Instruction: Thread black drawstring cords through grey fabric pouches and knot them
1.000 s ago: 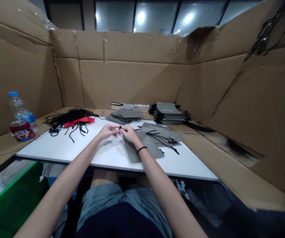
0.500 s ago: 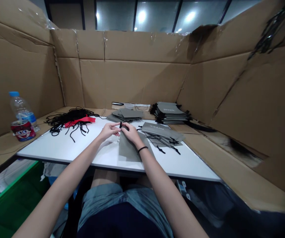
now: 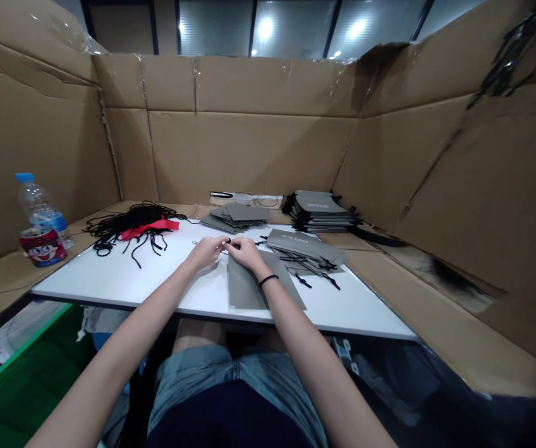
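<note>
Over the white tabletop my left hand (image 3: 208, 251) and my right hand (image 3: 247, 252) meet at the fingertips, both closed. Between them a small stretch of black cord (image 3: 229, 241) shows, gripped from both sides; its ends are mostly hidden by the fingers. Flat beneath my right hand and wrist lies a plain grey drawstring pouch (image 3: 248, 290). To its right, several grey pouches (image 3: 296, 241) with printed lettering overlap, their black strings and cord ends trailing towards me. My right wrist wears a thin black band.
A heap of black cords (image 3: 130, 221) with a red strip (image 3: 155, 229) lies at left. Plain grey pouches (image 3: 237, 214) and a tall stack of printed ones (image 3: 317, 205) sit at the back. A bottle (image 3: 43, 205) and a red tub (image 3: 42, 246) stand far left. Cardboard walls (image 3: 249, 149) surround the table.
Both hands have come closer together and slightly lower. The black piece that stood upright between the fingertips is now mostly covered. More of the grey pouch under my right hand shows.
</note>
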